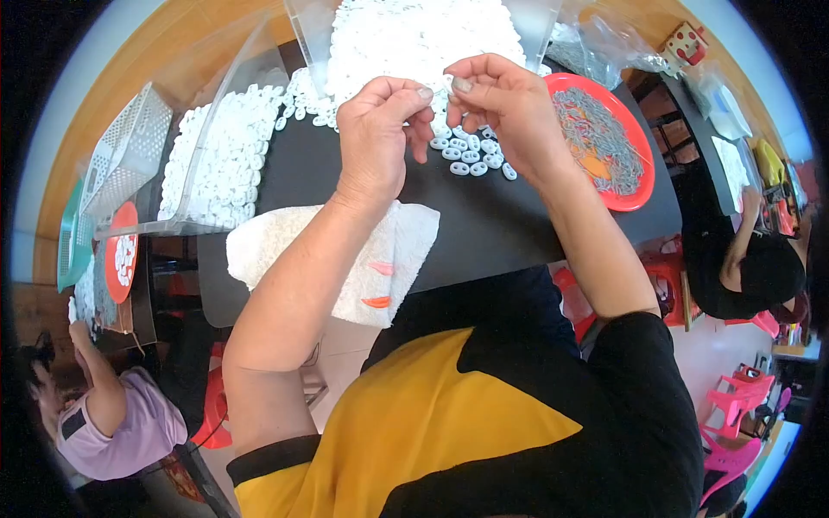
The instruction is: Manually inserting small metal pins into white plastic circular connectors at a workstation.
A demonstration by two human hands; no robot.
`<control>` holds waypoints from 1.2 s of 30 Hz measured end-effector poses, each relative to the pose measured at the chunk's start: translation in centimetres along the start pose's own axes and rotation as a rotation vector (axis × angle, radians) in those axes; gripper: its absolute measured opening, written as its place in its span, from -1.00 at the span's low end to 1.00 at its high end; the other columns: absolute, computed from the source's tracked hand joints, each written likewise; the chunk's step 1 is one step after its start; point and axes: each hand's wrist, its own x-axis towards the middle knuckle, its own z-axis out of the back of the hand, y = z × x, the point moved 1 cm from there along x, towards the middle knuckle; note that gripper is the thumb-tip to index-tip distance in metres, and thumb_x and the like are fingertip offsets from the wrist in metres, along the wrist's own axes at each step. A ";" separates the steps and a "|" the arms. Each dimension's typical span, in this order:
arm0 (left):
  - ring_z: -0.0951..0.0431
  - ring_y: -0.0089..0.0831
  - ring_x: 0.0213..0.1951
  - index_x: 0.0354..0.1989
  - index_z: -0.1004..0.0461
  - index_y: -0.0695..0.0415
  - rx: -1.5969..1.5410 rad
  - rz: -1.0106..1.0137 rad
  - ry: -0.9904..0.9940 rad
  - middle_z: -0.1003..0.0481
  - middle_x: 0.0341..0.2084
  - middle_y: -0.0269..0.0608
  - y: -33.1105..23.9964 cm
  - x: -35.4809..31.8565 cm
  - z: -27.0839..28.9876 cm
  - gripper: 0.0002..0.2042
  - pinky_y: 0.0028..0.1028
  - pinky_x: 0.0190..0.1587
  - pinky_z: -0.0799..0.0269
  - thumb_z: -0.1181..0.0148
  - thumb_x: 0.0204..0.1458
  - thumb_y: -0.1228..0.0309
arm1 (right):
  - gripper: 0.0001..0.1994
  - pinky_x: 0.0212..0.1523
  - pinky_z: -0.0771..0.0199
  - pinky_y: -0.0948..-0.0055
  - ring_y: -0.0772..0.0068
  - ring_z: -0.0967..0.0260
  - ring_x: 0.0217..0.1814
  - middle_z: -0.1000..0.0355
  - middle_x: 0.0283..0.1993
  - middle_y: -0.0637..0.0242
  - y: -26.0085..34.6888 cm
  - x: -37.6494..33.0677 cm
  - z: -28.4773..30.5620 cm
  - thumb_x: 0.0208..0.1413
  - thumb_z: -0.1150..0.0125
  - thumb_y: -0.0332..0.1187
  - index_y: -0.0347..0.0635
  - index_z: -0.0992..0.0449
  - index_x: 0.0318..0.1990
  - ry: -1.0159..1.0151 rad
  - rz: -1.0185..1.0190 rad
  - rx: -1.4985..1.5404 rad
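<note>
Both of my hands are raised over the dark table (294,173), close together. My right hand (509,99) pinches a small white piece (448,81) between thumb and forefinger; its shape is mostly hidden. Beside it, my left hand (380,121) has thumb and forefinger pressed together, and what they hold, if anything, I cannot make out. Below the hands lie several loose white oval pieces (471,157), each with two holes. A clear bin (313,43) heaped with white pieces stands straight ahead. At the right, a red plate (635,194) carries a pile of short grey strands (596,129).
Left of my hands, another clear bin (207,112) holds white pieces. A white towel (414,233) with orange marks lies under my left forearm. White perforated basket (129,147) stands at far left. People sit at tables on both sides, one in a lilac top (129,423).
</note>
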 end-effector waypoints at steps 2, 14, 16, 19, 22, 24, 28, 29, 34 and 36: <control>-0.41 -0.53 -0.63 -0.38 -0.46 0.25 -0.009 0.001 -0.002 -0.44 -0.59 -0.24 0.1 0.0 0.1 -0.89 -0.55 -0.67 -0.26 -0.16 0.01 0.45 | -0.81 -0.41 -0.32 0.64 0.55 -0.42 -0.40 -0.45 -0.41 0.31 -0.2 -0.1 -0.2 0.15 -0.09 -0.45 -0.35 -0.44 -0.11 0.000 0.018 -0.007; -0.41 -0.54 -0.65 -0.39 -0.45 0.27 -0.038 0.004 -0.026 -0.44 -0.62 -0.24 0.2 -0.2 -0.1 -0.88 -0.57 -0.69 -0.25 -0.17 -0.01 0.45 | -0.83 -0.43 -0.29 0.68 0.63 -0.39 -0.42 -0.46 -0.43 0.36 -0.5 -0.5 -0.8 0.14 -0.12 -0.44 -0.33 -0.48 -0.16 -0.023 0.127 -0.100; -0.41 -0.56 -0.65 -0.40 -0.46 0.27 -0.052 0.004 -0.030 -0.44 -0.62 -0.24 0.2 -0.2 0.0 -0.88 -0.59 -0.71 -0.25 -0.17 -0.02 0.46 | -0.83 -0.42 -0.29 0.68 0.63 -0.38 -0.42 -0.46 -0.42 0.37 -0.6 -0.6 -1.1 0.14 -0.13 -0.44 -0.33 -0.48 -0.16 -0.022 0.137 -0.114; -0.40 -0.53 -0.64 -0.39 -0.44 0.26 -0.021 0.001 -0.011 -0.43 -0.60 -0.24 0.1 -0.3 -0.1 -0.87 -0.55 -0.66 -0.27 -0.16 0.01 0.44 | -0.84 -0.42 -0.30 0.69 0.64 -0.38 -0.42 -0.47 -0.41 0.37 -0.7 -0.6 -1.2 0.14 -0.13 -0.44 -0.31 -0.49 -0.16 -0.005 0.145 -0.116; -0.43 -0.52 -0.61 -0.35 -0.44 0.28 -0.010 -0.017 0.022 -0.46 -0.56 -0.21 0.0 -0.2 -0.1 -0.88 -0.54 -0.65 -0.29 -0.15 0.05 0.46 | -0.84 -0.47 -0.34 0.67 0.63 -0.40 -0.46 -0.48 -0.43 0.35 -0.5 -0.4 -0.9 0.08 -0.19 -0.42 -0.31 -0.50 -0.22 -0.025 0.120 -0.059; -0.46 -0.51 -0.57 -0.31 -0.45 0.31 -0.045 -0.033 0.051 -0.49 -0.51 -0.18 -0.1 -0.3 -0.4 -0.90 -0.56 -0.62 -0.33 -0.17 0.05 0.53 | -0.85 -0.46 -0.36 0.65 0.59 -0.42 -0.45 -0.49 -0.41 0.33 -0.6 -0.3 -0.6 0.09 -0.19 -0.41 -0.31 -0.51 -0.23 -0.016 0.043 0.064; -0.48 -0.51 -0.53 -0.20 -0.45 0.35 0.000 -0.077 0.051 -0.51 -0.46 -0.16 -0.2 -0.5 -0.6 -0.83 -0.58 -0.59 -0.36 -0.20 0.02 0.59 | -0.85 -0.46 -0.36 0.62 0.54 -0.43 -0.45 -0.50 -0.41 0.31 -0.1 -0.4 0.2 0.09 -0.19 -0.40 -0.31 -0.51 -0.26 0.012 0.019 0.098; -0.49 -0.52 -0.51 -0.16 -0.45 0.36 0.034 -0.114 0.075 -0.52 -0.44 -0.17 -0.3 -0.6 -0.6 -0.79 -0.60 -0.58 -0.36 -0.21 0.01 0.61 | -0.84 -0.43 -0.39 0.63 0.55 -0.43 -0.44 -0.49 -0.40 0.31 0.1 -0.4 0.6 0.12 -0.17 -0.39 -0.31 -0.50 -0.24 0.069 -0.007 0.061; -0.50 -0.60 -0.50 -0.13 -0.50 0.29 0.152 -0.174 0.171 -0.53 -0.45 -0.21 -0.5 -0.9 -0.9 -0.74 -0.68 -0.58 -0.37 -0.25 -0.05 0.66 | -0.82 -0.45 -0.40 0.64 0.56 -0.44 -0.47 -0.47 -0.42 0.35 0.5 -0.5 1.7 0.15 -0.17 -0.33 -0.28 -0.51 -0.24 0.221 -0.045 0.029; -0.50 -0.64 -0.50 -0.16 -0.52 0.25 0.258 -0.261 0.202 -0.55 -0.45 -0.24 -0.4 -1.1 -1.1 -0.74 -0.71 -0.58 -0.34 -0.28 -0.08 0.67 | -0.80 -0.51 -0.37 0.66 0.55 -0.44 -0.50 -0.46 -0.48 0.38 0.6 -0.5 2.0 0.15 -0.18 -0.28 -0.26 -0.51 -0.28 0.307 -0.060 0.024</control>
